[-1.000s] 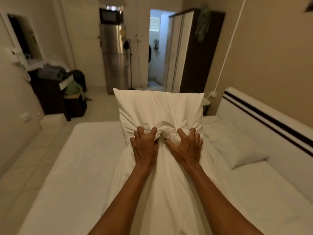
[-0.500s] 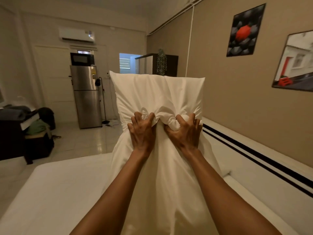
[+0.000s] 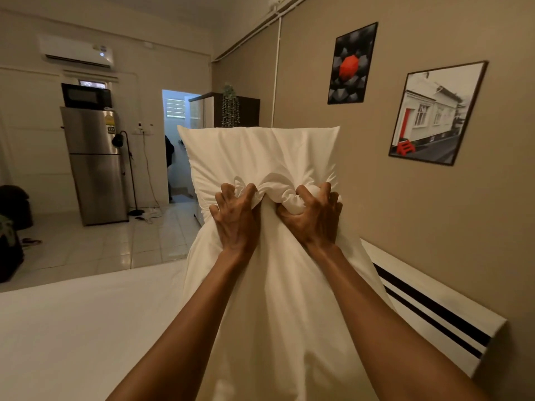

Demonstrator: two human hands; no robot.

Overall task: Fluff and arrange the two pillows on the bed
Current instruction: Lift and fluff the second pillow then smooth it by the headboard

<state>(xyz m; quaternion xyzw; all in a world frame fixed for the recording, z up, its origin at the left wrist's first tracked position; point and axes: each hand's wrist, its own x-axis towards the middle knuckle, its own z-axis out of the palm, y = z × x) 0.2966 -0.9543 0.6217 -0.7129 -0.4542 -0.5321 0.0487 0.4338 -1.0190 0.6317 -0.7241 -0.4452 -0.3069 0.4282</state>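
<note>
- A white pillow is held upright in front of the person, above the bed, its upper part puffed out and its middle bunched.
- The left hand and right hand sit side by side, each grip clenched on a wad of the pillow's fabric.
- The headboard with 2 dark stripes runs along the right wall below 2 framed pictures.
</note>
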